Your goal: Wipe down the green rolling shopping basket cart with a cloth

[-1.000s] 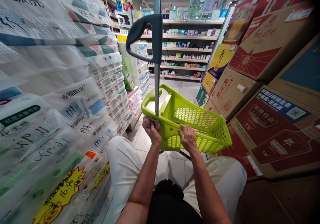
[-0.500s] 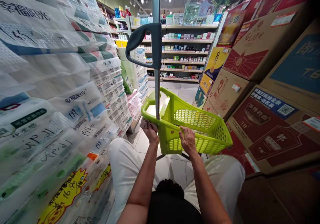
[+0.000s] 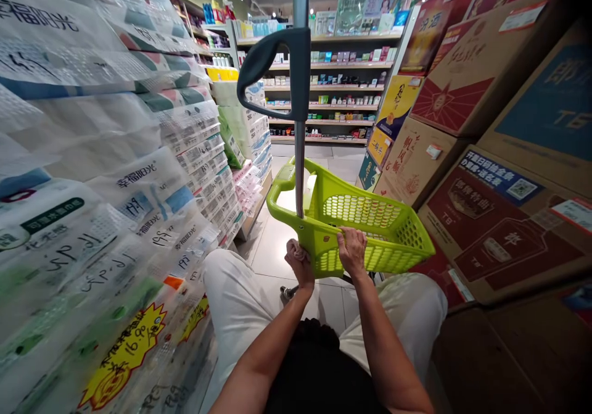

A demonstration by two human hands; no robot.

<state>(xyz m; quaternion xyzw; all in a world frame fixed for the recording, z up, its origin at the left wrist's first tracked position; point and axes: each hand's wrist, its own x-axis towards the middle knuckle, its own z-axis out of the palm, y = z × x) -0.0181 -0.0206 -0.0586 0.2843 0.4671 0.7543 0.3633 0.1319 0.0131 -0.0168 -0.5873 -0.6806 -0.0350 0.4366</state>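
A lime-green shopping basket cart (image 3: 319, 241) with perforated walls stands between my knees. Crumpled in my left hand (image 3: 303, 273) is a greyish-pink cloth (image 3: 297, 250), held against the lower near side of the basket at its left end. My right hand (image 3: 353, 252) is closed over the basket's near rim, thumb on the outside. A grey metal pole (image 3: 300, 155) rises from the left end of the basket. Partway up it is a dark grey loop handle (image 3: 300, 74), which neither hand touches. A wheel (image 3: 287, 292) shows under the cart.
Plastic-wrapped tissue packs (image 3: 139, 186) are stacked close on my left. Cardboard cartons (image 3: 499, 216) form a wall on the right. Ahead, a shelf unit (image 3: 324, 87) holds small boxed goods beyond the tiled floor (image 3: 268, 241).
My left hand has moved with the cloth from beneath the rim near the pole, down and right along the basket's side. My right hand remains at the rim, its fingers more curled.
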